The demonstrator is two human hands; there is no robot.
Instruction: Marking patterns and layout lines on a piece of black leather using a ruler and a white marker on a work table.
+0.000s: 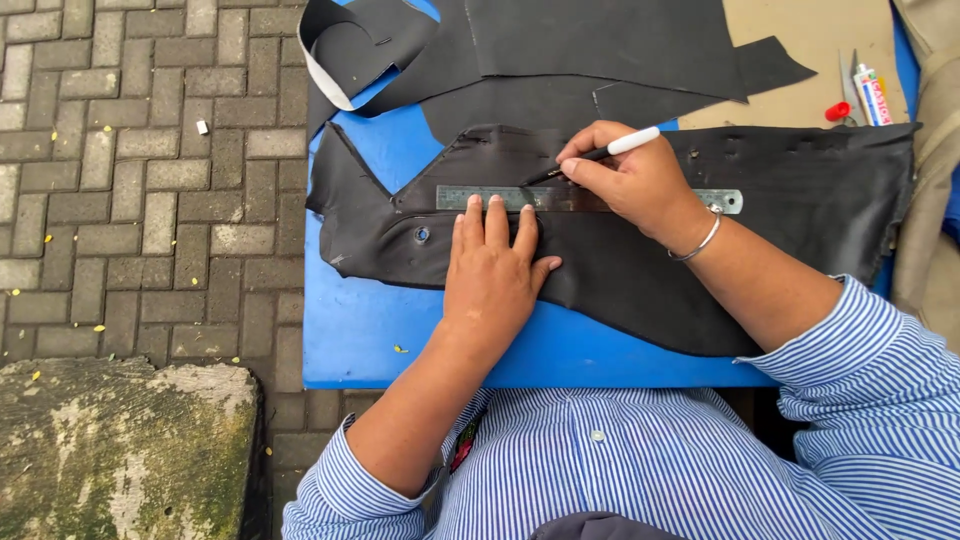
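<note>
A large piece of black rubber sheet point(760, 230) lies across a blue table point(380, 340). A steel ruler point(450, 197) rests flat on the sheet, running left to right. My left hand point(495, 265) presses flat on the sheet, fingertips against the ruler's near edge. My right hand point(625, 180) grips a pen point(600, 152) with a white cap end, its tip touching the sheet at the ruler's far edge. A thin metal bangle sits on my right wrist.
More black rubber pieces point(600, 45) lie at the table's far side on brown cardboard point(820, 60). A glue tube with a red cap point(868, 95) lies at the far right. Paving bricks point(140, 180) and a mossy concrete block point(120, 450) are to the left.
</note>
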